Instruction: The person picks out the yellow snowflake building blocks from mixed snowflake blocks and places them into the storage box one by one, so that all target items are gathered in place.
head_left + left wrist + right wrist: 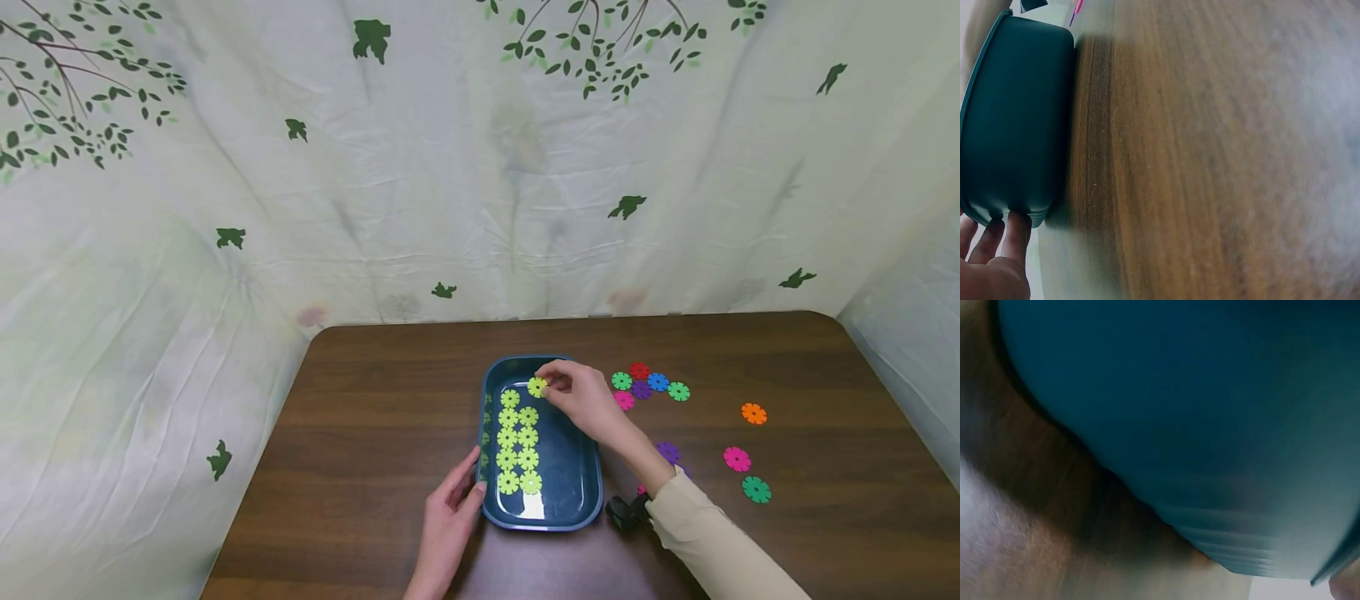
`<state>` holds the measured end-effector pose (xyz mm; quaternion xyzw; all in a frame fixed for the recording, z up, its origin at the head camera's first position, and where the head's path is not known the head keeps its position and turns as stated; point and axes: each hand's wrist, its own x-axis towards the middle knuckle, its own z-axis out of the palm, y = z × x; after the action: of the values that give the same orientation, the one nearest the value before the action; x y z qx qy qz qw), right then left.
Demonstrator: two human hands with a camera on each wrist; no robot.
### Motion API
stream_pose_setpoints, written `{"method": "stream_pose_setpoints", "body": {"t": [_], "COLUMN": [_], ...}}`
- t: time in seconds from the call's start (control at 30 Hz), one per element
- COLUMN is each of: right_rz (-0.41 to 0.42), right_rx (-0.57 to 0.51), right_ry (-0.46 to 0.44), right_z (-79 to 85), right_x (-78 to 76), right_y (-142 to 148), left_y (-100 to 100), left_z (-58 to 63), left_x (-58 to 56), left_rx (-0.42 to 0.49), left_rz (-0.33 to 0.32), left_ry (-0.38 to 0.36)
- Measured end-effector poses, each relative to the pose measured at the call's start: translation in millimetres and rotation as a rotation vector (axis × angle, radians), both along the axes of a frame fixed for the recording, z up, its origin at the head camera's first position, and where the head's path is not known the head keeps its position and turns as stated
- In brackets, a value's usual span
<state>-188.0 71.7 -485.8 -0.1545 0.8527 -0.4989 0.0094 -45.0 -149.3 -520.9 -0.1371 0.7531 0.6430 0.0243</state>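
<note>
In the head view, my right hand (581, 398) pinches a yellow-green interlocking flower disc (537, 387) between thumb and fingers, over the far end of a dark blue tray (570, 483). Two columns of the same yellow-green discs (528, 436) lie along the tray's left half, the left column reaching farther back. My left hand (450, 518) touches the tray's left side near its front, fingers extended. The left wrist view shows those fingertips against the outer wall of the tray (1016, 119). The tray's wall (1166, 412) fills most of the right wrist view; the pinched disc is out of sight there.
Right of the tray, a cluster of discs in red, blue, green, purple and pink (641, 389) lies on the brown wooden table (375, 433). Farther right are an orange disc (753, 413), a pink disc (737, 459) and a green disc (757, 490). My right forearm partly covers purple discs (668, 452).
</note>
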Motion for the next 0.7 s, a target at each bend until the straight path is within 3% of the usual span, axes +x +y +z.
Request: {"method": "stream_pose_setpoints", "body": {"t": [0.5, 0.7], "right_rz": [0.123, 0.104], "right_rx": [0.234, 0.289], "right_ry": [-0.014, -0.022], "right_z": [-5.7, -9.4], "right_x": [-28.1, -30.0], "right_y": [-14, -20], "left_y": [0, 0], "left_z": [-1.5, -1.8], "left_x": [1.0, 0.3], "left_rx": [0.015, 0.015], "left_rz": [-0.005, -0.002], "left_ry": [0.019, 0.014]}}
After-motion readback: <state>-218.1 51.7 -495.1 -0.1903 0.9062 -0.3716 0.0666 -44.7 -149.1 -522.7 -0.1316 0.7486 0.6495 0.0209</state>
